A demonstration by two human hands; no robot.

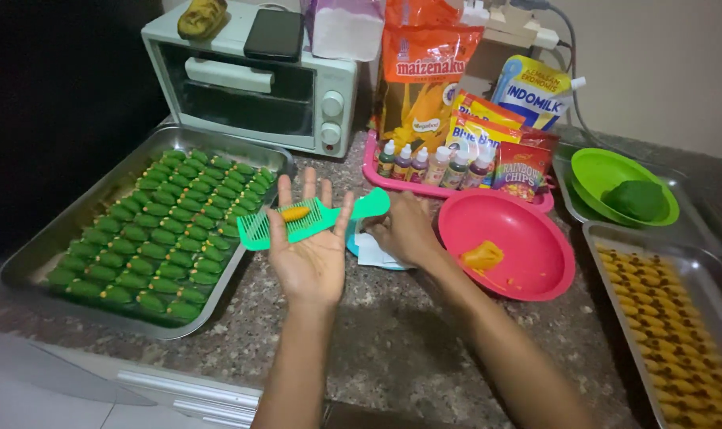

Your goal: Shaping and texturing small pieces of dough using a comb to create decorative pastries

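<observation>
Left hand (pixel 309 254) palm up over the table (pixel 393 342), fingers (pixel 285 199) spread apart; green comb (pixel 309 221) lies across them with an orange dough piece (pixel 295 213) on its teeth. Right hand (pixel 405 230) rests beside the pink bowl (pixel 536 262), fingers curled; cannot tell whether they grip anything.

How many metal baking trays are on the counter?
3: one at the left filled with green pieces, one at the lower right with brown pieces, one at the upper right under the green bowl.
</observation>
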